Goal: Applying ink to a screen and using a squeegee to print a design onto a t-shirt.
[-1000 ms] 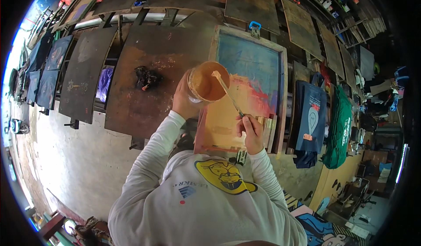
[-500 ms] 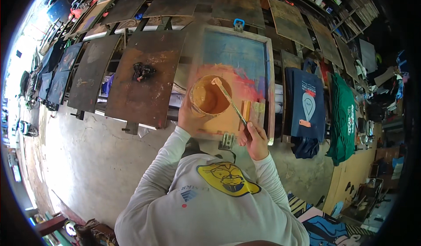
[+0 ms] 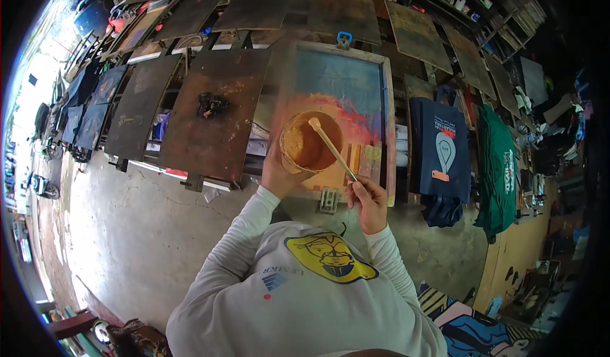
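My left hand is closed around the left side of a round tub smeared with orange-brown ink inside. A thin stick slants over the tub's mouth, its far end coated in ink. My right hand grips the stick's near end, fingers pinched together. Below the tub lies a screen printing frame, its mesh blue at the far part and red to orange nearer me. A wooden-handled bar, perhaps a squeegee, rests on the mesh beside the tub and is partly hidden.
A metal hinge clamp holds the frame's near edge; a blue clip sits at its far edge. Left stands a dark board with a crumpled black lump. Right are a navy bag and green cloth.
The tub has shifted slightly right and its mouth faces me more fully. The stick's coated end has moved a little right and nearer me.
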